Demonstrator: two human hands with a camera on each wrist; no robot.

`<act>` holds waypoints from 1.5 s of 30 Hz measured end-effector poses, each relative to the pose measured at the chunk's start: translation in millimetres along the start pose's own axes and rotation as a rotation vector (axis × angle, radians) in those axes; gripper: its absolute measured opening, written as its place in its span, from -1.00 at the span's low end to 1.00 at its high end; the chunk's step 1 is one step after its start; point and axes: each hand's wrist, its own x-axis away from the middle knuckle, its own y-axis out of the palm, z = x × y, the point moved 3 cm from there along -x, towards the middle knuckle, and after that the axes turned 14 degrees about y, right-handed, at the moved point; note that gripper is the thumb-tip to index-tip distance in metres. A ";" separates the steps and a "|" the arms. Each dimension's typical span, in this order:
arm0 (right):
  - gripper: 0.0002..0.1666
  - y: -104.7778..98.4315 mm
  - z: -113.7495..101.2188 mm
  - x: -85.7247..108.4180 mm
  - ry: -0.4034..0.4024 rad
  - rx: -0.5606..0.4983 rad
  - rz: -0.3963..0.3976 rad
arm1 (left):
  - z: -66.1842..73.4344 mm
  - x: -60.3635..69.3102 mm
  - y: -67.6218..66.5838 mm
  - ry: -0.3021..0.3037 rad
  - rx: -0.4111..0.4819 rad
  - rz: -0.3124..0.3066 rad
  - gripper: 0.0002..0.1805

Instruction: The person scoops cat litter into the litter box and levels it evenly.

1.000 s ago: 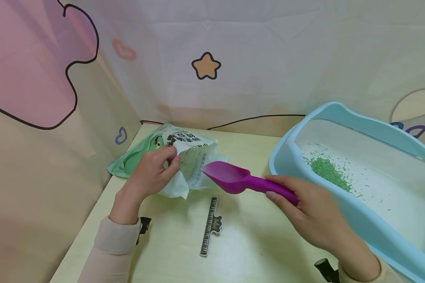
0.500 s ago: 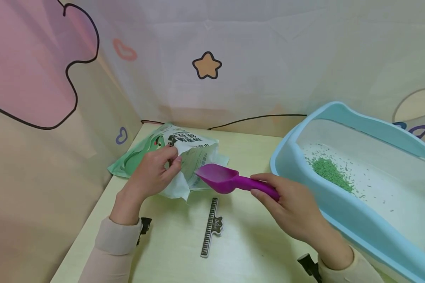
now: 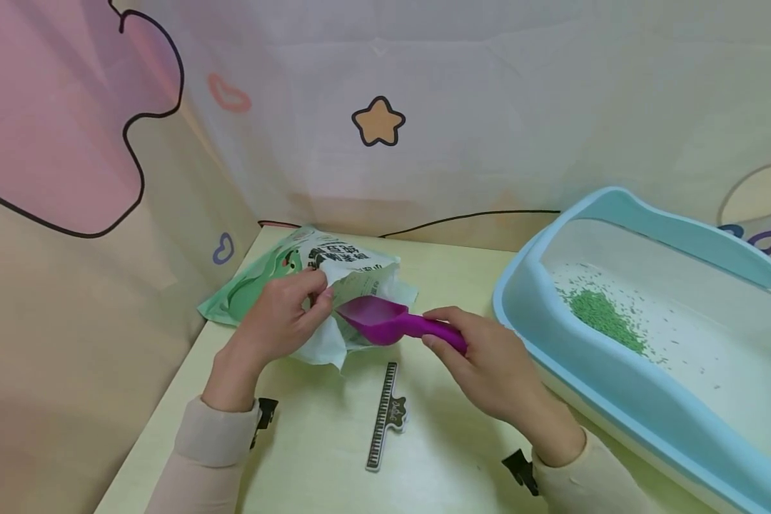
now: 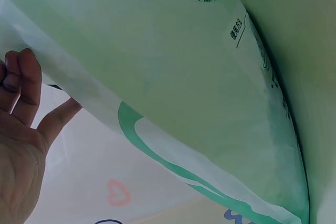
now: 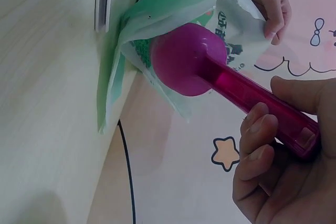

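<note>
A green and white bag (image 3: 250, 289) lies at the back left of the table, its mouth facing right. My left hand (image 3: 283, 314) pinches the upper edge of that mouth. By its handle, my right hand (image 3: 488, 360) grips a purple scoop (image 3: 379, 321), whose tip is at the bag's opening. Green pellets (image 5: 142, 51) show inside the bag (image 5: 173, 3) in the right wrist view, beside the scoop's bowl (image 5: 184, 59). The left wrist view has the left hand's fingers (image 4: 26, 85) at the bag's edge.
On the right stands a large light-blue tray (image 3: 591, 371) with a pile of green pellets (image 3: 600, 318) in it. A black and white clip (image 3: 383, 421) lies on the table (image 3: 443, 450) in front of the bag. A printed cloth (image 3: 456, 128) hangs behind.
My right hand has moved left with the scoop, bringing its tip from beside the bag to the opening. The left hand has kept its hold on the bag's edge.
</note>
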 end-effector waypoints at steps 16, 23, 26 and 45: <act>-0.69 38.0 -15.4 -20.3 0.031 0.050 -0.034 | 0.2 -0.3 -2.0 0.041 -0.005 0.032 -0.71; -0.69 40.7 -19.3 -23.8 0.053 0.079 -0.021 | 0.1 -0.2 -1.9 0.053 -0.002 0.038 -0.71; -0.68 41.7 -21.9 -25.0 0.070 0.095 -0.019 | 0.2 0.0 -2.0 0.060 -0.002 0.042 -0.71; -0.65 52.3 -33.7 -35.5 0.136 0.145 -0.006 | 1.2 0.1 -2.7 0.081 -0.019 0.051 -0.74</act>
